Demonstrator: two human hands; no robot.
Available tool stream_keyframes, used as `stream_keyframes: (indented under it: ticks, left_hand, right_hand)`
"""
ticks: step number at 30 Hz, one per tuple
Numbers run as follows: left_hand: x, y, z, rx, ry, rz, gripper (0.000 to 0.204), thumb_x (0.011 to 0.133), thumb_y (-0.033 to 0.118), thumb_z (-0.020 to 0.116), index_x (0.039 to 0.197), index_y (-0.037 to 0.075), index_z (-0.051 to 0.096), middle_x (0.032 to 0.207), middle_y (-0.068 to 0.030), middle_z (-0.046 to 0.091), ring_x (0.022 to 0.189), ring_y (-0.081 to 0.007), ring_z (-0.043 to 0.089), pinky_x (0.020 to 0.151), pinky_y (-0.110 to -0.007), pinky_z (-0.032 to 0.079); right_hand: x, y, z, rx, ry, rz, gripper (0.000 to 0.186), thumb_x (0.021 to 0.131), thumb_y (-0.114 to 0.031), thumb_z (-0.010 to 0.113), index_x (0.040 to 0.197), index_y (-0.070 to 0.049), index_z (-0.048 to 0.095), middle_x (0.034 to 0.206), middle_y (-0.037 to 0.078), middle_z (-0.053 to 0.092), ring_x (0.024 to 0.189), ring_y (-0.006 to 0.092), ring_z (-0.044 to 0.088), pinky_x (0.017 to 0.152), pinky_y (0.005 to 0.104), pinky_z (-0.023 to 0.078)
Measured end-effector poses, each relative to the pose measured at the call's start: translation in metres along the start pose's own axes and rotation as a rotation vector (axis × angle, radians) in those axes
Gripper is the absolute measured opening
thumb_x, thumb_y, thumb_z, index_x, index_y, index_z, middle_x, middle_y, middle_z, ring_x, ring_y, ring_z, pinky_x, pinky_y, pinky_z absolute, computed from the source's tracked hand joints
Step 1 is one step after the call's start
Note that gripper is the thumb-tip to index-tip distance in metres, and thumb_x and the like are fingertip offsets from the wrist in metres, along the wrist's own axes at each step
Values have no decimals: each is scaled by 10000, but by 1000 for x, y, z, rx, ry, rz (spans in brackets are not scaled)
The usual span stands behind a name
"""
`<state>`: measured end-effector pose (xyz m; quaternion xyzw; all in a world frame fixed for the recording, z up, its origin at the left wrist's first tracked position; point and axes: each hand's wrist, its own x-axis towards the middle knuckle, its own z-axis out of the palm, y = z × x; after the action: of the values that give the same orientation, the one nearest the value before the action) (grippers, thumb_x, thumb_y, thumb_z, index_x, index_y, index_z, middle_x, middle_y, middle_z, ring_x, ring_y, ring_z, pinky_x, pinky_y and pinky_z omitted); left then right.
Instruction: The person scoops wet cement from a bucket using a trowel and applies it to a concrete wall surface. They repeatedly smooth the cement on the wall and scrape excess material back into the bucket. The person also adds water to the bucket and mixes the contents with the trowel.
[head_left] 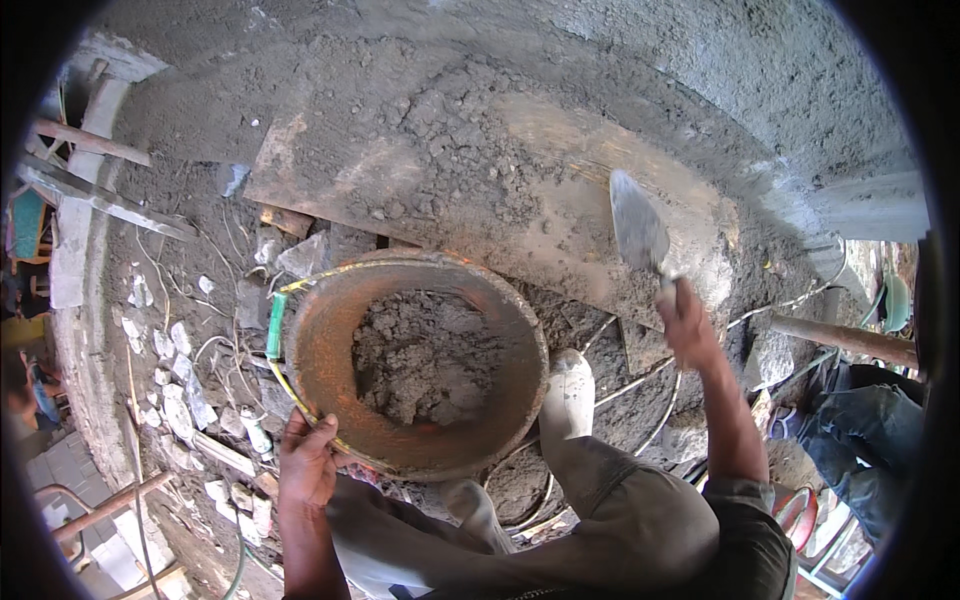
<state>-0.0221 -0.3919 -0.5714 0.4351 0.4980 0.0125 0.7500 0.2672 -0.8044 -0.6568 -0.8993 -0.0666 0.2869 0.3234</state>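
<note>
Left hand (308, 462): gripping the near-left rim of the round basin (325, 372), which contains grey mortar (425, 355). Right hand (688, 325): closed around the handle of the trowel (638, 222); blade points far, over the right part of the board (590, 135) beyond the basin.

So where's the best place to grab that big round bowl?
Probably the bowl by its rim, hands on opposite sides, coming from the person's side: the edge runs all round, and the heavy-looking grey mix sits in the middle. The left hand holds the near-left edge.
</note>
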Motion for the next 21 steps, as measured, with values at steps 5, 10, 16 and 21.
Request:
stream_keyframes:
  ticks: [5, 10, 16, 21]
  left_hand:
    - [3, 2, 0, 28, -3, 27, 340, 913, 42, 554, 1247, 94, 518, 1131, -95, 623, 944, -233, 668, 643, -396, 636]
    - [5, 2, -1, -35, -22, 13, 333, 913, 39, 556, 1243, 77, 520, 1121, -99, 630, 923, -241, 677, 644, -419, 635]
    - [7, 0, 5, -37, 44, 69, 189, 928, 84, 569, 1117, 84, 574, 1007, -62, 646, 839, -198, 684, 562, -382, 631]
    - [8, 10, 23, -51, 73, 54, 190, 923, 140, 599, 1106, 108, 557, 992, -48, 636, 839, -198, 673, 553, -372, 623]
  right_hand:
    - [5, -31, 77, 24, -168, 262, 440, 983, -229, 478, 1296, 35, 317, 840, 185, 625, 697, 262, 619, 558, 377, 530]
    - [144, -135, 127, -80, -37, -272, 577, 942, -385, 483, 1191, 132, 424, 947, 312, 637, 897, 404, 650, 834, 470, 500]
    - [219, -192, 92, 50, -148, -232, 541, 916, -384, 531, 1170, 91, 474, 979, 264, 645, 880, 350, 658, 785, 431, 494]
    - [185, -181, 61, 37, -108, -307, 501, 919, -355, 548, 1194, 57, 478, 981, 251, 644, 857, 359, 652, 802, 437, 487]
